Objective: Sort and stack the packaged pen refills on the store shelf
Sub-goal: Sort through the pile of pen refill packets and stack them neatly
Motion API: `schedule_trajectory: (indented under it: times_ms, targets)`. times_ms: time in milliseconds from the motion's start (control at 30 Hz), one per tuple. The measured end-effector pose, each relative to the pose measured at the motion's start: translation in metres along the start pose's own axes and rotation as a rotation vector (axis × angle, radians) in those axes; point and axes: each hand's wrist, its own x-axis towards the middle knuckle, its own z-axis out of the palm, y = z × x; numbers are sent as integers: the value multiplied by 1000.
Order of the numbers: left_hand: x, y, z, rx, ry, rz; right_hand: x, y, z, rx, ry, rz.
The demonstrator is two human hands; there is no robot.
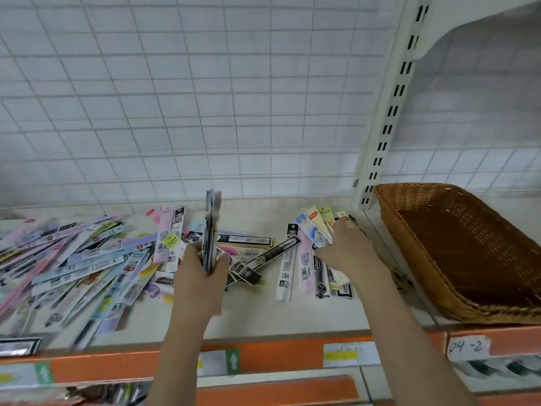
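Note:
A big loose heap of packaged pen refills (pixel 73 259) covers the left half of the white shelf (pixel 251 312). My left hand (pixel 202 268) grips a thin stack of refill packs (pixel 211 227), held upright on edge above the heap's right side. A smaller row of packs (pixel 304 265) lies in the middle of the shelf. My right hand (pixel 348 247) rests on the right end of this row, its fingers curled round a few pastel packs (pixel 314 230) that fan up and to the left.
A brown wicker basket (pixel 456 288) stands tilted on the shelf at the right, past a white slotted upright (pixel 383 136). A white wire grid backs the shelf. An orange price rail (pixel 278 356) with paper labels runs along the front edge.

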Motion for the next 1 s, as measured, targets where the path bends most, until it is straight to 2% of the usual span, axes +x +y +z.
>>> schedule_trajectory:
  times_ms: [100, 300, 467, 667, 800, 1000]
  targets:
    - [8, 9, 5, 6, -75, 0, 2, 4, -2, -40, 22, 28]
    - [22, 40, 42, -6, -361, -67, -4, 19, -17, -50, 195, 27]
    - [19, 62, 91, 260, -494, -26, -11, 36, -19, 56, 234, -3]
    - [14, 77, 107, 464, -481, 58, -11, 46, -15, 110, 271, -51]
    - [12, 82, 103, 461, -514, 54, -8, 43, -11, 96, 294, -89]
    - [15, 76, 71, 432, -355, 47, -4, 33, -2, 67, 284, -184]
